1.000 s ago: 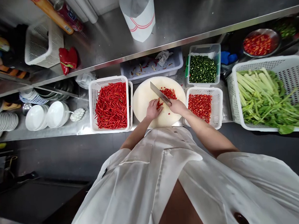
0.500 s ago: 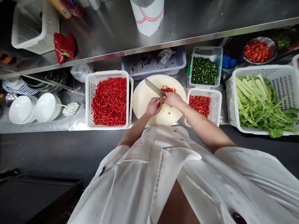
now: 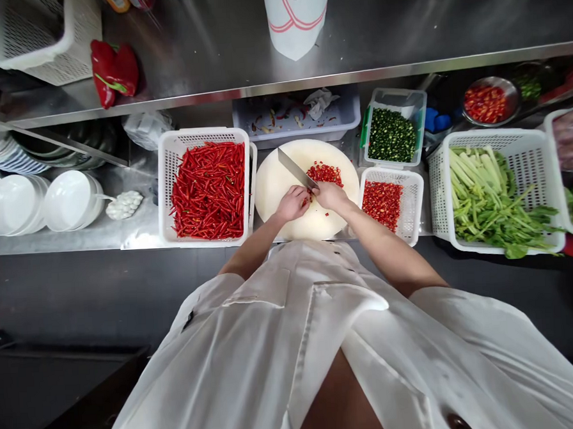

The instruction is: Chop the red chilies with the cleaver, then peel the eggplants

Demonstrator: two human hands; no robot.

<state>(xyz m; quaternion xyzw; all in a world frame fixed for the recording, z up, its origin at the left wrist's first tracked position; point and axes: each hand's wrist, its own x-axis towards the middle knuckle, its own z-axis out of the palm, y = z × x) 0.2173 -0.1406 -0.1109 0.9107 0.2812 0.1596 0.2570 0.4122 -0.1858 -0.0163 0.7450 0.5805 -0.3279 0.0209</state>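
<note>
A round pale cutting board (image 3: 270, 183) lies in front of me. My right hand (image 3: 331, 196) is closed round the handle end of a cleaver (image 3: 293, 167), whose blade points up and left over the board. Just left of the blade, my left hand (image 3: 293, 203) has its fingers curled down on red chillies, mostly hidden under the fingertips. Chopped red chilli (image 3: 326, 173) forms a small pile beyond my right hand. Whole red chillies (image 3: 211, 189) fill a white basket left of the board, and cut red chilli (image 3: 382, 203) sits in a smaller basket on the right.
Behind the board is a grey-blue tub (image 3: 273, 135) with scraps. To the right stand a clear box of chopped green pieces (image 3: 390, 135) and a basket of leafy greens (image 3: 487, 191). White bowls (image 3: 69, 200) are at left. A steel shelf edge (image 3: 204, 100) runs across above.
The chopped chilli pile beyond my right hand shows more and looks larger. Both hands keep nearly the same place by the blade. The view has shifted slightly.
</note>
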